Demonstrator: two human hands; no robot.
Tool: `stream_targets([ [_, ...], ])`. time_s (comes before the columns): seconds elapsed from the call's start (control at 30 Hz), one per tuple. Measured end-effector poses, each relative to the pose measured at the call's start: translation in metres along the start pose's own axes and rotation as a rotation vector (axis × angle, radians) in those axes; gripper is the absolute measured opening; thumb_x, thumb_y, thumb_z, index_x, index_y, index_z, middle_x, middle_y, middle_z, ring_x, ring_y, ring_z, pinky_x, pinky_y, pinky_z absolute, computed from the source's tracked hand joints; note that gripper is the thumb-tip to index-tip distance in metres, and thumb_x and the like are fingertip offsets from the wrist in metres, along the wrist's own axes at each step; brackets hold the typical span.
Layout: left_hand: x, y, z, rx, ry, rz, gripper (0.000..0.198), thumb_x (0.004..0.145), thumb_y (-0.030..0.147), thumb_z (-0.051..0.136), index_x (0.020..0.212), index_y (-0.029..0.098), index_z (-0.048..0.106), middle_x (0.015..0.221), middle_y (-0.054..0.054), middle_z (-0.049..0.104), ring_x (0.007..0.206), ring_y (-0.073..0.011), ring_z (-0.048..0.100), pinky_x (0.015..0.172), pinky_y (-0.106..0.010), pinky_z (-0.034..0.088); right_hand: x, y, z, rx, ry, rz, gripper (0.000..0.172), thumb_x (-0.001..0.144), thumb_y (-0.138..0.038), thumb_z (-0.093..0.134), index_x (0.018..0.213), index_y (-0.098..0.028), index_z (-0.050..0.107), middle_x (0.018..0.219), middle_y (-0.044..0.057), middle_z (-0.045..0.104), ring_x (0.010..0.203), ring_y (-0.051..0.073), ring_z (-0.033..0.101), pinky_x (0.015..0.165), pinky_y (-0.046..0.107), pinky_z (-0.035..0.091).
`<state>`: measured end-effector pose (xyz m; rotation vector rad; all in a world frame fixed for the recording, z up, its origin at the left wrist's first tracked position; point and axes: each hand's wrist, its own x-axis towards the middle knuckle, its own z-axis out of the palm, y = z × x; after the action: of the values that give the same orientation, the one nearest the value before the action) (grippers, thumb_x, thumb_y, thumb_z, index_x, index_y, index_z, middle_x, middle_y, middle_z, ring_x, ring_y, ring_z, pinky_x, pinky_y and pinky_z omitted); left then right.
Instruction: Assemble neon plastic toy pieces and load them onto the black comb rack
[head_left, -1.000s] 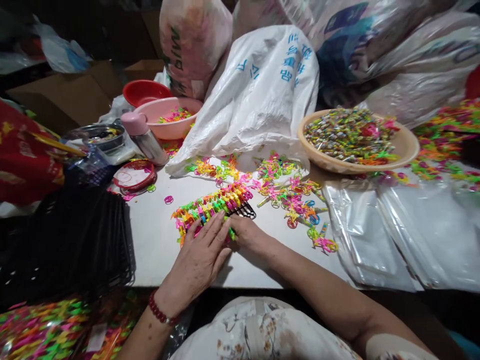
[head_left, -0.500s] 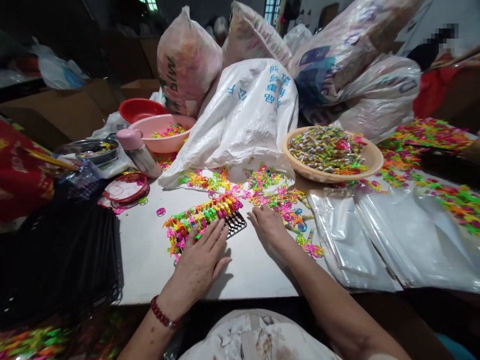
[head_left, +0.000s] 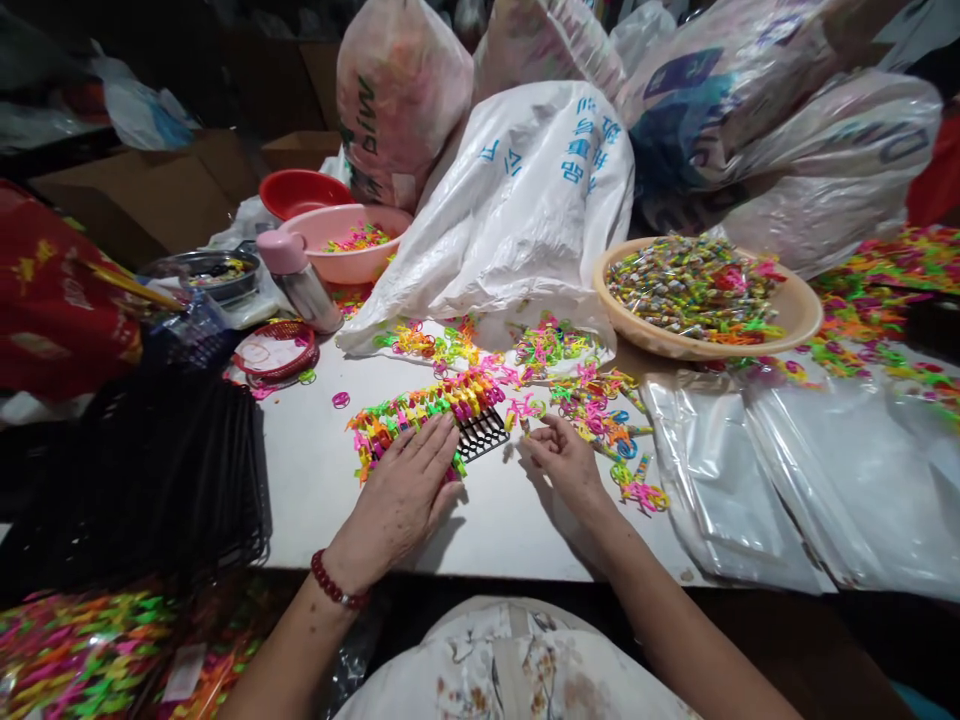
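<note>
My left hand (head_left: 411, 480) lies with its fingers stretched out over a black plastic grid tray (head_left: 484, 434). Rows of small bright plastic toys (head_left: 431, 405) stand in the tray; its right end shows bare slots. Just right of the tray, my right hand (head_left: 564, 460) pinches a small pink and yellow plastic toy (head_left: 524, 409) between thumb and fingertips, above the white table (head_left: 495, 540). Behind that hand lies a loose pile of similar toys (head_left: 592, 405), some with wheel-like rings and printed tubes.
A white woven sack (head_left: 495, 230) spills toys at the back. Right of it stand a beige basin (head_left: 705, 345) of wrapped pieces and clear plastic bags (head_left: 712, 480). At left are stacked black trays (head_left: 150, 470), a pink-lidded bottle (head_left: 300, 280) and a pink basin (head_left: 352, 262).
My right hand has come back from the toy pile with a small toy, now visible at its fingertips. My left hand stays on the tray. The whole view has shifted slightly.
</note>
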<state>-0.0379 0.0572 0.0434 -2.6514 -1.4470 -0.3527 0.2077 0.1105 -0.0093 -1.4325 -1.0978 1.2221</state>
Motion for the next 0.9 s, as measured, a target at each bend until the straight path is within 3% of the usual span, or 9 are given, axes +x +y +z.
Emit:
stream_targets([
  [0.1,0.000,-0.001,-0.004,-0.047,-0.028,-0.008,0.060,0.097,0.033,0.047,0.152,0.012,0.031,0.159,-0.013,0.032,0.147,-0.0251,0.031,0.119,-0.044,0.029,-0.008,-0.004,0.009,0.194,-0.102,0.094,0.047,0.061,-0.039,0.081,0.098,-0.020,0.060,0.070,-0.004,0.061,0.054,0.010,0.048,0.051,0.025,0.040],
  [0.27,0.000,-0.002,-0.006,-0.118,-0.035,-0.046,0.066,0.098,0.033,0.043,0.155,0.009,0.019,0.159,-0.014,0.031,0.148,-0.0235,0.028,0.120,-0.041,0.028,-0.023,-0.002,0.029,0.243,-0.255,0.175,0.033,0.065,-0.040,0.081,0.083,-0.017,0.065,0.070,-0.001,0.063,0.058,0.010,0.050,0.056,0.025,0.043],
  [0.37,-0.001,-0.003,-0.005,-0.167,-0.035,-0.049,0.071,0.098,0.035,0.044,0.157,0.011,0.012,0.159,-0.014,0.030,0.148,-0.0245,0.028,0.120,-0.044,0.030,-0.023,0.001,0.044,0.086,-0.267,0.042,0.028,0.074,-0.042,0.074,0.083,-0.019,0.061,0.066,-0.002,0.061,0.060,0.013,0.054,0.058,0.027,0.044],
  [0.6,-0.001,-0.004,-0.006,-0.207,-0.041,-0.043,0.073,0.097,0.036,0.046,0.157,0.014,0.011,0.160,-0.014,0.029,0.148,-0.0256,0.027,0.120,-0.045,0.030,-0.002,0.006,0.059,-0.322,-0.472,-0.500,0.018,0.089,-0.033,0.057,0.080,-0.018,0.061,0.072,0.000,0.061,0.066,0.013,0.051,0.062,0.025,0.039],
  [0.77,-0.002,-0.005,-0.007,-0.213,-0.028,-0.031,0.075,0.096,0.036,0.047,0.157,0.013,0.010,0.160,-0.015,0.029,0.148,-0.0260,0.027,0.119,-0.046,0.031,0.007,0.011,0.061,-0.410,-0.528,-0.555,0.010,0.085,-0.017,0.053,0.078,-0.018,0.061,0.073,-0.001,0.063,0.066,0.012,0.053,0.063,0.023,0.038],
  [0.9,-0.001,-0.003,-0.010,-0.154,-0.062,-0.020,0.072,0.097,0.036,0.045,0.156,0.011,0.014,0.160,-0.015,0.027,0.149,-0.0253,0.025,0.120,-0.045,0.029,0.016,0.013,0.061,-0.480,-0.641,-0.610,0.009,0.083,-0.014,0.055,0.079,-0.017,0.062,0.074,0.001,0.064,0.067,0.014,0.055,0.063,0.024,0.040],
])
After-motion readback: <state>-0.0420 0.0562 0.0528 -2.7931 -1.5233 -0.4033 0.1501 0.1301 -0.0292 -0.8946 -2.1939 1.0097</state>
